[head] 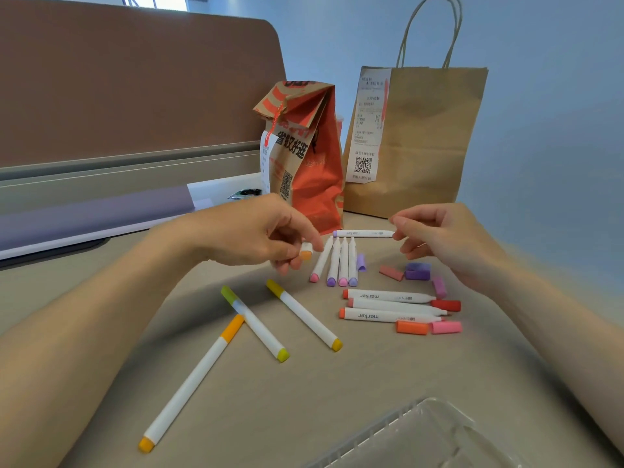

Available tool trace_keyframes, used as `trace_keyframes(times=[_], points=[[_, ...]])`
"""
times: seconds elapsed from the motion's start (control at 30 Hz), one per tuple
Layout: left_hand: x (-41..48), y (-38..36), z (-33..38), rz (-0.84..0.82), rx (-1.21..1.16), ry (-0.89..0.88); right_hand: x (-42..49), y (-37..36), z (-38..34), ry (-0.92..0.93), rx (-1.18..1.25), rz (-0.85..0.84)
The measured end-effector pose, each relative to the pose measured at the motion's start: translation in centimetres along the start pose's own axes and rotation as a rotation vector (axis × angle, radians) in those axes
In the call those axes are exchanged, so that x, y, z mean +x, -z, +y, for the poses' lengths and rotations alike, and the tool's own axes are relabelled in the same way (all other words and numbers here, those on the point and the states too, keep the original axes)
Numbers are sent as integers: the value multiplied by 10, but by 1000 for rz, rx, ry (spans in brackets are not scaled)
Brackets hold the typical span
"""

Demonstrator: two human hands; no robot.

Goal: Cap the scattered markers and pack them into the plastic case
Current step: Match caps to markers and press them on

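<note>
My left hand (266,234) pinches a white piece with an orange end (306,254); the rest of it is hidden. My right hand (442,239) pinches the right tip of a purple-ended marker (363,233). A row of uncapped pink and purple markers (337,263) lies between my hands. Three uncapped red and orange markers (388,305) lie to the right. Several loose caps lie around them, among them red (446,305), orange (412,327), pink (445,327) and purple (417,274). Capped orange (192,383), green (255,324) and yellow (304,315) markers lie nearer. The clear plastic case (422,434) sits at the bottom right.
A red printed paper bag (304,163) and a brown handled paper bag (415,140) stand at the back of the desk. A brown partition (135,79) with a grey rail runs along the back left.
</note>
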State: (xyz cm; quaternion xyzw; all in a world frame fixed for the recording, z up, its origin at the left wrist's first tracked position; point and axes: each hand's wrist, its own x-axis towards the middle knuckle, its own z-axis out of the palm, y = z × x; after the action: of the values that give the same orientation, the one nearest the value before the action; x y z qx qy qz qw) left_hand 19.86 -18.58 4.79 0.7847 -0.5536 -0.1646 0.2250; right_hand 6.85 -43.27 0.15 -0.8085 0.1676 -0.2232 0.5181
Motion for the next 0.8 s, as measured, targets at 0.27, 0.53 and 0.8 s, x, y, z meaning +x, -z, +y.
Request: trace_keyframes(times=[0.27, 0.53, 0.8], points=[[10, -15, 0, -201, 217, 193, 4, 7, 3, 46, -412, -85], [16, -21, -8, -45, 309, 176, 7, 13, 6, 55, -486, -95], [38, -62, -25, 414, 211, 306, 11, 30, 6, -25, -615, -87]])
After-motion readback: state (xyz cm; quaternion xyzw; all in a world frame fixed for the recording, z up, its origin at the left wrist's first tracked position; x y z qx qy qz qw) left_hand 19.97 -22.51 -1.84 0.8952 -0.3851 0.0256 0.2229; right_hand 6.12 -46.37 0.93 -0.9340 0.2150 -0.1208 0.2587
